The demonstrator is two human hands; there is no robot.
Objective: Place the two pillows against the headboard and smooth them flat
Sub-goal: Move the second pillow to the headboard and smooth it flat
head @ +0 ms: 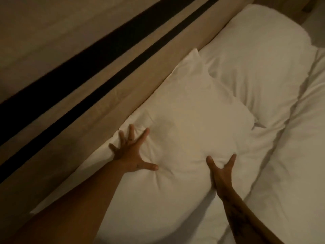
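Observation:
A white pillow (190, 113) lies on the bed with one long side against the beige headboard (133, 71). My left hand (131, 152) rests flat on its near left part, fingers spread wide beside the headboard. My right hand (220, 170) presses into the pillow's near right edge, thumb and fingers apart, denting the fabric. A second white pillow (263, 64) lies farther along the headboard, its near corner tucked under the first pillow's far end.
A rumpled white duvet (290, 155) covers the bed to the right of both pillows. The headboard carries two dark horizontal stripes (88, 67) and runs diagonally from lower left to upper right.

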